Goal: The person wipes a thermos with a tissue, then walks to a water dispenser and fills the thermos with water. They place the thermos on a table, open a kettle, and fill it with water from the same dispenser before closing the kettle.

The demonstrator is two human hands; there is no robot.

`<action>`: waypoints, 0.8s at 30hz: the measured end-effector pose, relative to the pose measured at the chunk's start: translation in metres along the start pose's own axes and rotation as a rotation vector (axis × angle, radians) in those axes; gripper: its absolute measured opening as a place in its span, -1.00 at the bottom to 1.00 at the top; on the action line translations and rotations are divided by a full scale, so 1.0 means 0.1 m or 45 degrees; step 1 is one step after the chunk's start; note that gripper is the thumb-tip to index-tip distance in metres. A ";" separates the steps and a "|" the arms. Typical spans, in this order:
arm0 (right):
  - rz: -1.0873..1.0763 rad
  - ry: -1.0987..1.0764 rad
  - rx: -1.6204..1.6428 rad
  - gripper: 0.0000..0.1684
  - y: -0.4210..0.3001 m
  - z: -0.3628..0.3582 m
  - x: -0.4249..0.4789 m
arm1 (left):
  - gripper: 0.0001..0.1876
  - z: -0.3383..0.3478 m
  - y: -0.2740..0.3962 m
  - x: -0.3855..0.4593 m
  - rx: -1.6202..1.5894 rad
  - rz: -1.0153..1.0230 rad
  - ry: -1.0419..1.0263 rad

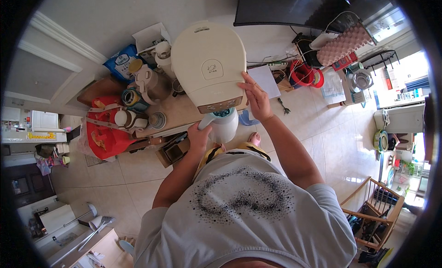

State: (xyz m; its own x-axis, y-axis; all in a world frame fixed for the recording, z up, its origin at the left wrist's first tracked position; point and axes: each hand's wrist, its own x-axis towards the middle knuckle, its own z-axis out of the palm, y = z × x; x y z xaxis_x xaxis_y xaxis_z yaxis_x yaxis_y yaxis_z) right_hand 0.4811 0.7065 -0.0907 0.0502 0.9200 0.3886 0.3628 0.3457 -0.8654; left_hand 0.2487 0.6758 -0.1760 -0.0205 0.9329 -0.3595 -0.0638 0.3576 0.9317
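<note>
A cream hot-water dispenser (209,60) with a lit control panel on its front stands on the cabinet against the wall. My left hand (199,134) grips the handle of a white jug (223,127), whose open top is just below the front edge of the dispenser; something bluish shows in its mouth. My right hand (256,98) rests on the right front corner of the dispenser, fingertips at the side of the panel and holding nothing. Whether water is flowing cannot be seen.
Left of the dispenser the wooden cabinet top (179,113) holds a beige kettle (152,82), several bottles and a blue packet (122,62). A red bag (103,140) hangs at its left end. Below is an open cardboard box (174,152). Red buckets (301,74) stand to the right.
</note>
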 end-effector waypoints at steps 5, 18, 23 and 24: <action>-0.093 0.020 -0.084 -0.65 0.04 0.00 0.01 | -0.78 0.02 0.02 -0.02 -0.003 0.018 0.012; -0.003 -0.047 0.010 -0.70 0.01 -0.01 -0.01 | -0.77 0.01 -0.01 -0.02 -0.024 0.022 0.001; -0.035 -0.036 -0.019 -0.70 0.02 -0.01 0.00 | -0.77 0.02 0.03 -0.03 0.011 0.022 0.003; -0.029 -0.039 -0.012 -0.70 0.02 -0.01 0.00 | -0.79 0.02 0.02 -0.03 0.016 0.025 0.005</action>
State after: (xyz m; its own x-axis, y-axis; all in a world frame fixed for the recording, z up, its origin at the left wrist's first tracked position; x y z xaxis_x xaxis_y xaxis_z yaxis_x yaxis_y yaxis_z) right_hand 0.4825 0.7068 -0.0922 0.0133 0.9173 0.3980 0.3726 0.3649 -0.8532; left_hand 0.2503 0.6734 -0.1729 -0.0255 0.9395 -0.3416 -0.0512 0.3400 0.9390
